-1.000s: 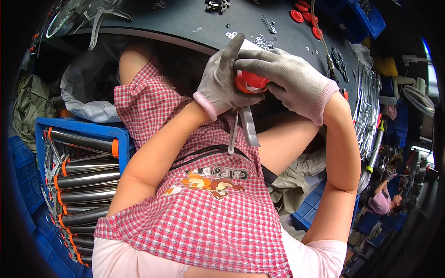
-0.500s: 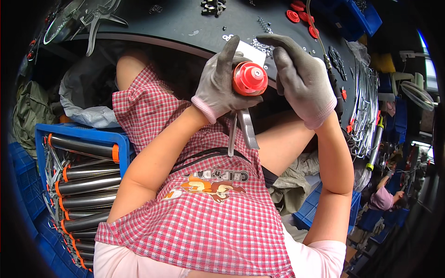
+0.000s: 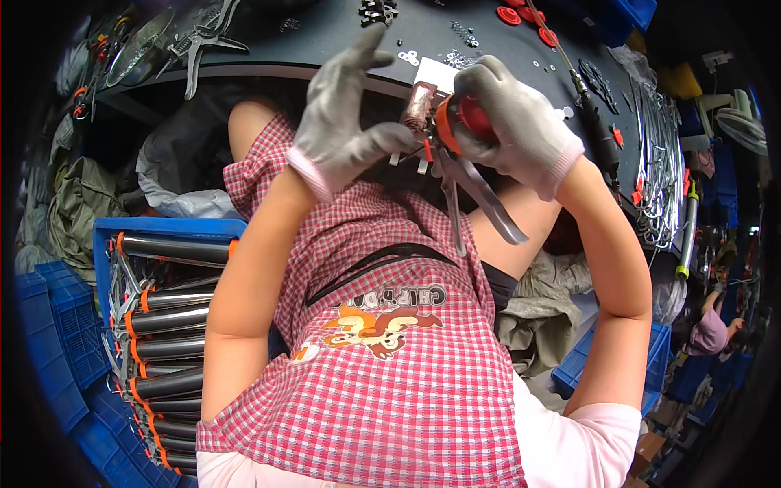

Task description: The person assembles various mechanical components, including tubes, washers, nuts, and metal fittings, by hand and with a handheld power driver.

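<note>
My right hand (image 3: 521, 118), in a grey-white knit glove, is closed round the red and orange end of a caulking gun (image 3: 446, 126). Its metal handle and trigger (image 3: 480, 195) hang down toward my lap. My left hand (image 3: 346, 114), gloved alike, is held to the left of the gun with fingers spread and thumb stretched toward it; nothing is in it. Just left of the orange ring is a shiny reddish-brown cylindrical part (image 3: 419, 106); whether it joins the gun I cannot tell. The red end is partly hidden by my right fingers.
The dark workbench (image 3: 309, 37) carries small washers (image 3: 409, 57), red caps (image 3: 508, 15) and metal handles (image 3: 199, 45). A power driver (image 3: 598, 110) and bent metal rods (image 3: 657, 163) lie right. Left of my lap, a blue crate (image 3: 167, 224) holds several black tubes. Another person works far right.
My left hand has let go of the gun and moved left, opening. My right hand has closed on its red end. The gun has turned, and the whole view has shifted slightly.
</note>
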A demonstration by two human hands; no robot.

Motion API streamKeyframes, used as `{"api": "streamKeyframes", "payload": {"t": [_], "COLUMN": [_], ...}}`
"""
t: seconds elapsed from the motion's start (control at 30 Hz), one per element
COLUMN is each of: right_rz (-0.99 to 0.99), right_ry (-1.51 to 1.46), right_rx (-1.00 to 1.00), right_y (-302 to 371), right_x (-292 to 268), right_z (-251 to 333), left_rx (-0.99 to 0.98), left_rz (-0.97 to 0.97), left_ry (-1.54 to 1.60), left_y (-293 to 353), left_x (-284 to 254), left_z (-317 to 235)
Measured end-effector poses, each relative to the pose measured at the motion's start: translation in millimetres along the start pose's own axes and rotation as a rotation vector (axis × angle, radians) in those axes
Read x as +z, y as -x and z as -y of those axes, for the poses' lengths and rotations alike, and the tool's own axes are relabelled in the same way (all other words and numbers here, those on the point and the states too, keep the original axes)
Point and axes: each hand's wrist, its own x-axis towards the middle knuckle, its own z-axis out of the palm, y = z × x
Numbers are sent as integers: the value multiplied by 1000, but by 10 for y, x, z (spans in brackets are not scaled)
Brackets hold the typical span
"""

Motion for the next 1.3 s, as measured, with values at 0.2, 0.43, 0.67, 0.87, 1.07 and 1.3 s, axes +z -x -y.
{"api": "streamKeyframes", "payload": {"t": [0.2,0.43,0.67,0.87,1.07,1.3], "right_rz": [-493,-641,-862,-731,-791,-399], "right_ry": [-130,-570,-530,-1454,-1568,-957], "right_rx": [-250,-171,-122,777,483,352], "right_y": [832,1475,2284,2198,2237,2010], "right_x": [-700,-936,-1360,-1069,-1025,-1425], "right_z": [263,282,359,66,-94,-109], "left_rx": [-312,-1039,-712,139,268,208], "left_rz": [-149,495,-33,-106,-58,109], "left_ry": [184,611,444,-38,-690,-296], "left_y": [20,194,232,198,295,474], "left_x": [-591,-238,-587,-869,-1015,-1010], "left_z": [173,317,-107,-221,-19,-61]}}
